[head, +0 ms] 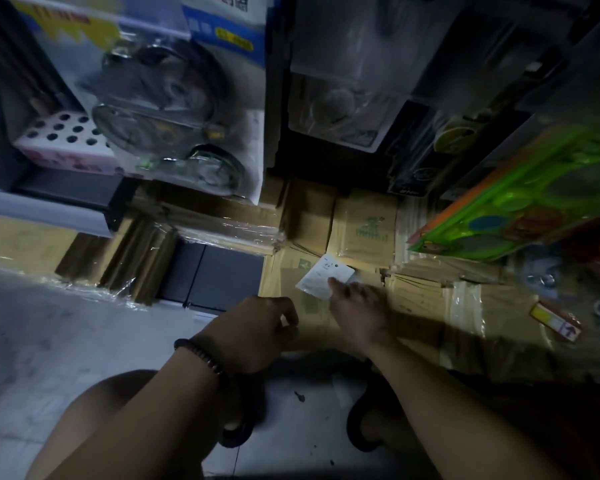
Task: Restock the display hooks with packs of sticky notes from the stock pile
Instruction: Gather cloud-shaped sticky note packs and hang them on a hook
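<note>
While crouching at the stock pile (368, 233) in the middle of the frame, seems to be at the picking step, not yet at the hanging. Pinches with the right hand (357, 313) the lower edge of a small white pack (326, 277), lying tilted just above that hand on top of the pile; looks like a true grip, though blurred. Possibly sticky notes, with print too small to read. Holds the left hand (257, 327) at lower centre, fingers curled down near the front edge of the pile; cannot tell whether gripping anything or not. Wears a bead bracelet (201, 355) on that wrist.

Next, by my judgement: to lift the white pack free, to look up toward the hanging goods in the upper part of the frame, to find a free hook and thread the pack on it. Calls for a search first, with no bare hook to be seen.

As for containers:
- Brown bundles (222, 233) left of centre, wrapped in clear film, sealed, contents not readable.
- White box (59, 140) with round holes at upper left, nothing visible inside.
- Clear blister packs (174, 133) at upper left, with metal rings and a coiled cable inside, maybe locks.
- Green blister pack (520, 209) at the right, with round coloured pieces inside.
</note>
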Action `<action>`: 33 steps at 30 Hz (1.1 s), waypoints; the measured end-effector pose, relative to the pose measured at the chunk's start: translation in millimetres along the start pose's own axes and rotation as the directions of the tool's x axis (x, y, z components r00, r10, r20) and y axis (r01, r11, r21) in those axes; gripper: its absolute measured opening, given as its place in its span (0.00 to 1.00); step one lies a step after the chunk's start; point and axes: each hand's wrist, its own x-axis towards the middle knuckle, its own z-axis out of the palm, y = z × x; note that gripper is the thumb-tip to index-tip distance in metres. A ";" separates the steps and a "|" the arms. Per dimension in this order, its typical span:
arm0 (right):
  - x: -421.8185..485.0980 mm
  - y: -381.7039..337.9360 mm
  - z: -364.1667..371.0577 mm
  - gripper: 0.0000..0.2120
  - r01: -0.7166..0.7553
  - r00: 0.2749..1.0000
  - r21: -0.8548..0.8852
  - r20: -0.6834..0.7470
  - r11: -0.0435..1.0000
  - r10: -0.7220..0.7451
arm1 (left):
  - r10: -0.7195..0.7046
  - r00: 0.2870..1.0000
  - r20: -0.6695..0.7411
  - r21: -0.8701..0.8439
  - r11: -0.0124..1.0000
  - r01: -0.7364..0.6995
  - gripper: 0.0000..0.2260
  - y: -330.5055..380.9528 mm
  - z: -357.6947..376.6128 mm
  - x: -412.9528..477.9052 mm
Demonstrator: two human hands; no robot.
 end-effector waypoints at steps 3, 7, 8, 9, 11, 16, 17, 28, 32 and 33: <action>-1.9 4.8 -13.8 0.20 -0.119 0.989 0.202 -0.066 0.972 0.135 | -0.019 1.000 -0.007 0.001 1.000 0.019 0.08 -1.7 -3.5 0.3; -11.5 7.5 -48.3 0.16 -0.231 0.918 0.604 -0.125 0.763 0.377 | -0.057 0.998 -0.011 0.005 0.998 0.057 0.08 2.0 -5.9 -1.4; -15.9 4.8 -56.1 0.15 -0.218 0.896 0.704 -0.131 0.676 0.425 | -0.073 0.997 -0.018 0.000 0.997 0.073 0.09 2.6 -5.7 -2.0; -20.4 -0.4 -64.6 0.13 -0.193 0.874 0.815 -0.110 0.547 0.472 | -0.094 0.996 -0.012 -0.011 0.996 0.094 0.10 3.6 -4.6 -1.5; -30.3 -12.2 -83.7 0.15 -0.138 0.845 0.962 -0.011 0.238 0.535 | -0.159 0.987 0.031 -0.049 0.986 0.160 0.16 4.7 -2.9 0.5; -60.3 -41.0 -126.5 0.12 -0.087 0.768 0.950 0.255 -0.300 0.587 | -0.348 0.931 0.112 -0.526 0.774 0.352 0.32 25.6 9.2 -1.0; -65.6 -46.9 -129.8 0.12 -0.068 0.763 0.927 0.287 -0.369 0.580 | -0.336 0.929 0.156 -0.665 0.659 0.350 0.31 31.1 10.1 -4.3; -124.3 -44.4 -180.6 0.15 0.193 0.749 0.955 0.004 -0.223 0.663 | -0.360 0.926 -0.118 -0.987 0.143 -0.070 0.20 53.5 14.9 -37.0; -149.0 -28.6 -187.2 0.18 0.289 0.708 0.954 -0.159 -0.077 0.688 | -0.403 0.891 -0.211 -0.967 0.216 -0.132 0.17 55.5 7.1 -59.6; -155.7 -25.6 -192.5 0.18 0.308 0.710 0.948 -0.174 -0.078 0.682 | -0.406 0.884 -0.232 -0.963 0.224 -0.150 0.15 56.3 4.3 -64.6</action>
